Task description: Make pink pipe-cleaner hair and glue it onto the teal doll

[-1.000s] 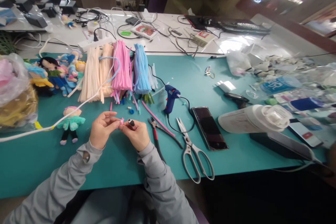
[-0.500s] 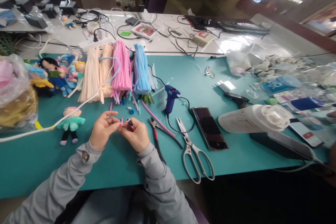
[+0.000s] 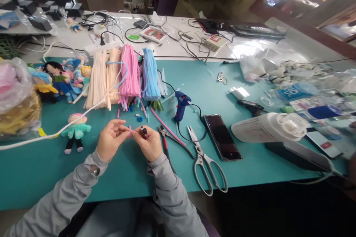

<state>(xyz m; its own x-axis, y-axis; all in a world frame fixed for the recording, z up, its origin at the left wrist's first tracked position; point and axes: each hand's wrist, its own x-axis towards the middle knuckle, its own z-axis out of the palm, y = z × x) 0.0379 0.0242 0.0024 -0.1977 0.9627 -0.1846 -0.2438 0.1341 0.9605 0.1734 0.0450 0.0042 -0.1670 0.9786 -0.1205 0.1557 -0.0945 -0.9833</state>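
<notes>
A short pink pipe-cleaner piece (image 3: 129,131) sits pinched between the fingertips of both hands, held just above the teal table (image 3: 194,81) near its front edge. The left hand (image 3: 109,144) closes thumb and forefinger on its left end; the right hand (image 3: 148,144) grips the other end and also clasps a small dark cylinder with a pale tip (image 3: 143,131), too small to tell what it is.

Just right of the right hand lie red-handled pliers (image 3: 164,141), then a loose pink pipe cleaner (image 3: 167,126), grey scissors (image 3: 207,164) with blades apart, and a dark phone (image 3: 222,137) lying flat. A blue glue gun (image 3: 180,104) stands behind the pliers. Farther back lie bundles of pipe cleaners: cream (image 3: 98,77), pink (image 3: 130,70) and blue (image 3: 151,72). A small doll in a teal top (image 3: 74,131) lies left of the left hand, with more dolls (image 3: 59,79) behind it.

At the far left, a clear plastic bag (image 3: 13,96) holds pink and yellow stuffed material. At the right, a white lidded container (image 3: 271,126) lies on its side; its contents cannot be seen.
</notes>
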